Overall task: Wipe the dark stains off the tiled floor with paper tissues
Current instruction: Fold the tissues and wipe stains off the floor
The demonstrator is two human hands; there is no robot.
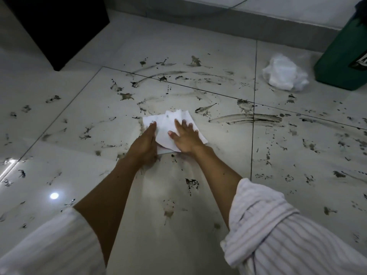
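From the head view we press a white paper tissue [170, 126] flat on the tiled floor [198, 195], right hand [185, 138] spread open on top, left hand [146, 143] with straight fingers along its left edge. Dark stains [248, 118] streak the tiles around it. A crumpled tissue wad [284, 75] lies beside a green bin [345, 56].

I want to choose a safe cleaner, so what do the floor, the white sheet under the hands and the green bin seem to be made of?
Floor: probably glazed ceramic or porcelain tile; glossy, mirrors a lamp, dark grout lines. White sheet: soft paper tissue, matte, creased. Green bin: possibly plastic; only partly visible.
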